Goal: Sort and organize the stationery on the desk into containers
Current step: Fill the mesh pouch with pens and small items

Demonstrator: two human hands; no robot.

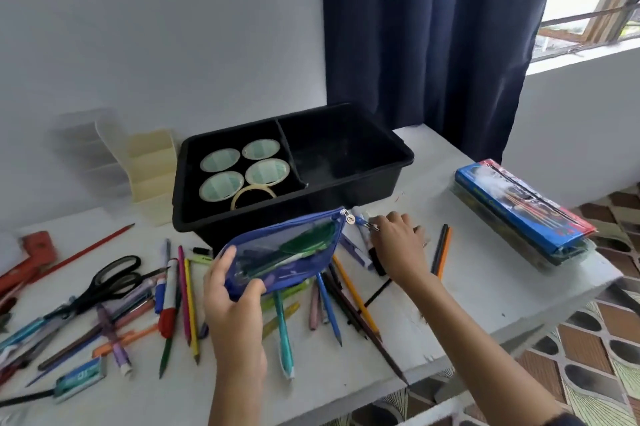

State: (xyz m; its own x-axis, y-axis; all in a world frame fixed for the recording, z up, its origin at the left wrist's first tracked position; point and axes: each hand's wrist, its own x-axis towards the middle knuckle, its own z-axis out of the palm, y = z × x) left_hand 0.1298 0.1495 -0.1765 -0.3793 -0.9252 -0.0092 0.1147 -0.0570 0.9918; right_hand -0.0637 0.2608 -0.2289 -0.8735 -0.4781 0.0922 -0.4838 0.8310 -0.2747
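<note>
Pouch of blue fabric and clear plastic hung at 6 o'clock of the rectangular black tray; left hand gripped its 8 o'clock corner, right hand pinched its metal zip pull.

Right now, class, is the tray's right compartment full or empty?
Empty: the right compartment shows bare floor; tape rolls sit in the left.

Left hand: bare, arm uncovered to the frame edge. Right hand: apparently a thin ring on one finger; dark sleeve edge up the arm.
</note>
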